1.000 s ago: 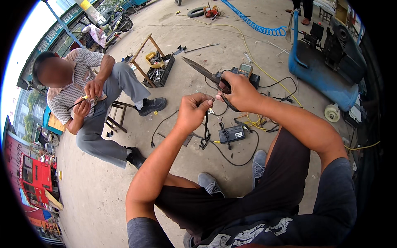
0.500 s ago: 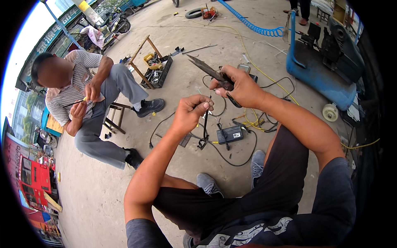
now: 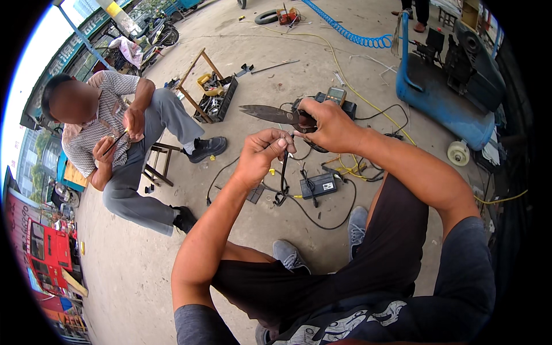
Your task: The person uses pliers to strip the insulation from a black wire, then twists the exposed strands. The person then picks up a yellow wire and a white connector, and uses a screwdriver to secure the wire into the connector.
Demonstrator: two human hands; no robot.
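We see a black cable pinched at its upper end between the fingertips of the left hand; it hangs straight down from there, in front of the concrete floor, and its lower end reaches a tangle of black wire near a small black box lying on the floor. The cable sits at the middle of the view, just above our knees. The left hand is curled tight around that pinch, knuckles up.

Just beside it, the right hand is clenched around the handles of large shears, whose dark blades point left and look closed or nearly so. The two hands almost touch at the fingertips.

Beyond the right hand, a meter with a yellow-edged case lies on the floor, with yellow wire and black leads spread around it. Farther right stands a blue compressor, and a blue coiled hose runs along the top.

To the left, another person sits on a low stool, both their hands up at a thin tool. Behind them a black crate of parts sits beside a wooden frame.
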